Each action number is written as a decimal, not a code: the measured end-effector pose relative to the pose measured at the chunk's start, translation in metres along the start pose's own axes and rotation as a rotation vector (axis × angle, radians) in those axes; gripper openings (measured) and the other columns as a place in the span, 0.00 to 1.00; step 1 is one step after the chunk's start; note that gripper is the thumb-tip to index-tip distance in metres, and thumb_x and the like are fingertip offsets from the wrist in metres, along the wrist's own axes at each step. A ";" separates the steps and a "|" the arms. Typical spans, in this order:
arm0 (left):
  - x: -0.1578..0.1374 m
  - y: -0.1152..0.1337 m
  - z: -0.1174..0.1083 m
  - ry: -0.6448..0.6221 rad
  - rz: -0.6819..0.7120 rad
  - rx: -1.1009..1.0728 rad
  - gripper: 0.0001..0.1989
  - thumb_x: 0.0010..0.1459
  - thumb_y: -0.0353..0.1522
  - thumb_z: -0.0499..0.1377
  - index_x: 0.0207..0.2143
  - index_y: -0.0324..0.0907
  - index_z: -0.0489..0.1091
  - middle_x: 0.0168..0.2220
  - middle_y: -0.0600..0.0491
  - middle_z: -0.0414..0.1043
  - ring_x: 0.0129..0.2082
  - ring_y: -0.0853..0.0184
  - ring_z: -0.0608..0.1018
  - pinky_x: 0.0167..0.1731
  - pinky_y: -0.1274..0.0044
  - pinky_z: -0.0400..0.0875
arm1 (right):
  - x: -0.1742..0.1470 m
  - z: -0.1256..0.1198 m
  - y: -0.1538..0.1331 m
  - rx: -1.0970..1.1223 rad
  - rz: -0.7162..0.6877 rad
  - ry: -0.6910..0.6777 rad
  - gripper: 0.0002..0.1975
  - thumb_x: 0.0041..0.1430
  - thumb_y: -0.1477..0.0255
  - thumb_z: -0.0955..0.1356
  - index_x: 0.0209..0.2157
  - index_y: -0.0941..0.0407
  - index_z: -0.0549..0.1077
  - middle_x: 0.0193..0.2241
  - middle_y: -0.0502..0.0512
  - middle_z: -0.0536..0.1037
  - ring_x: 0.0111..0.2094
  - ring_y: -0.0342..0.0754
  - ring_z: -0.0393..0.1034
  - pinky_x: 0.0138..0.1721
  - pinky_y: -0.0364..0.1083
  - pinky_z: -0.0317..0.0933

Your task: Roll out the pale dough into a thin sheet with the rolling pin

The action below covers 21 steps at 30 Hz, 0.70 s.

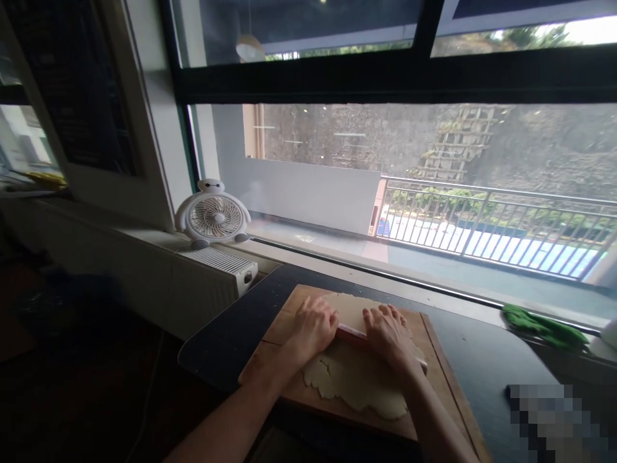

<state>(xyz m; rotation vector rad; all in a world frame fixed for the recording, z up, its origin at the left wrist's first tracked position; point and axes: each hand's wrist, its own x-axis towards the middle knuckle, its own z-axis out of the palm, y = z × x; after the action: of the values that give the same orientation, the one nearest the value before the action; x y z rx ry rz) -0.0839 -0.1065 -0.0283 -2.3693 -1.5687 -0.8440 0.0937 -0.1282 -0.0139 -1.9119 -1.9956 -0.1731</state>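
A sheet of pale dough (357, 381), thin and ragged along its near edge with a small tear at the left, lies on a wooden board (267, 363). Across it runs a rolling pin (353, 334), whose reddish middle shows between my hands. My left hand (315, 323) is closed over the pin's left part. On the right part, my right hand (389, 332) presses down with bent fingers over the pin. Both palms and the pin's covered stretches are hidden; a bit of its right end shows beside my right wrist.
The board rests on a dark table (222, 347) with rounded corners. A white fan (218, 217) stands at the back left above a radiator (207, 276). A green cloth (542, 326) lies by the window at right. A blurred-out object (554, 421) sits at the lower right.
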 end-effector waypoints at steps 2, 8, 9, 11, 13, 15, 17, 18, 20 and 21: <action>-0.024 -0.001 -0.012 -0.020 0.037 -0.027 0.15 0.64 0.35 0.45 0.33 0.43 0.71 0.39 0.50 0.74 0.47 0.60 0.71 0.56 0.62 0.55 | -0.025 0.001 -0.007 -0.002 -0.024 0.025 0.24 0.65 0.60 0.51 0.42 0.54 0.72 0.52 0.60 0.68 0.59 0.56 0.50 0.56 0.58 0.43; -0.088 0.004 -0.044 -0.007 0.077 -0.069 0.17 0.63 0.33 0.46 0.51 0.44 0.65 0.52 0.51 0.68 0.55 0.61 0.66 0.59 0.63 0.51 | -0.100 -0.005 -0.022 0.053 -0.167 0.054 0.21 0.65 0.62 0.53 0.53 0.53 0.65 0.55 0.51 0.67 0.63 0.52 0.43 0.60 0.54 0.36; -0.090 0.005 -0.043 -0.011 0.081 -0.064 0.17 0.63 0.33 0.46 0.51 0.44 0.66 0.52 0.51 0.68 0.55 0.61 0.66 0.58 0.63 0.52 | -0.100 -0.006 -0.022 0.061 -0.169 0.041 0.21 0.65 0.62 0.53 0.52 0.51 0.66 0.55 0.50 0.66 0.63 0.51 0.43 0.60 0.54 0.37; -0.080 0.007 -0.035 -0.015 0.074 -0.038 0.16 0.63 0.34 0.46 0.49 0.44 0.67 0.51 0.50 0.69 0.54 0.60 0.67 0.58 0.62 0.52 | -0.089 -0.007 -0.020 0.057 -0.145 0.017 0.20 0.65 0.62 0.52 0.47 0.50 0.69 0.55 0.50 0.66 0.63 0.51 0.42 0.60 0.54 0.36; -0.057 0.006 -0.020 -0.005 0.033 0.006 0.16 0.63 0.34 0.46 0.47 0.42 0.69 0.51 0.48 0.69 0.55 0.58 0.66 0.58 0.59 0.50 | -0.062 -0.007 -0.017 0.042 -0.073 -0.010 0.22 0.65 0.61 0.51 0.43 0.51 0.72 0.54 0.53 0.66 0.63 0.53 0.42 0.59 0.56 0.35; -0.025 0.002 -0.003 -0.023 -0.037 0.033 0.16 0.62 0.35 0.47 0.45 0.40 0.70 0.51 0.45 0.69 0.56 0.56 0.64 0.57 0.59 0.51 | -0.030 -0.004 -0.011 0.036 0.005 -0.039 0.24 0.65 0.59 0.51 0.41 0.52 0.73 0.54 0.57 0.67 0.62 0.56 0.45 0.58 0.58 0.38; 0.007 -0.002 0.013 -0.067 -0.085 0.029 0.16 0.61 0.36 0.48 0.44 0.39 0.70 0.50 0.44 0.69 0.55 0.55 0.65 0.55 0.61 0.56 | 0.000 -0.001 -0.004 0.042 0.047 -0.062 0.25 0.64 0.58 0.51 0.41 0.53 0.73 0.52 0.59 0.68 0.60 0.58 0.50 0.55 0.60 0.44; 0.019 -0.004 0.018 -0.086 -0.095 0.021 0.16 0.61 0.36 0.49 0.44 0.38 0.70 0.49 0.43 0.70 0.54 0.55 0.67 0.53 0.62 0.58 | 0.011 0.000 0.000 0.046 0.054 -0.067 0.25 0.64 0.58 0.51 0.41 0.53 0.73 0.51 0.59 0.69 0.58 0.58 0.53 0.54 0.59 0.46; 0.032 -0.007 0.024 -0.096 -0.088 0.011 0.17 0.60 0.38 0.50 0.45 0.37 0.70 0.49 0.42 0.70 0.53 0.54 0.68 0.51 0.62 0.61 | 0.022 0.001 0.004 0.051 0.064 -0.070 0.25 0.64 0.58 0.50 0.43 0.53 0.73 0.50 0.59 0.70 0.57 0.57 0.55 0.53 0.58 0.49; 0.032 -0.008 0.024 -0.090 -0.079 0.010 0.17 0.60 0.38 0.50 0.45 0.37 0.70 0.49 0.42 0.70 0.53 0.54 0.68 0.51 0.62 0.60 | 0.021 0.002 0.003 0.053 0.064 -0.066 0.25 0.65 0.58 0.50 0.44 0.52 0.72 0.50 0.58 0.70 0.57 0.56 0.55 0.53 0.58 0.50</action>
<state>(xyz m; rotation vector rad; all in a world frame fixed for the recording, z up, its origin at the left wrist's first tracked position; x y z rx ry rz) -0.0732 -0.0674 -0.0323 -2.3842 -1.7066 -0.7524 0.0965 -0.1082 -0.0088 -1.9689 -1.9572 -0.0400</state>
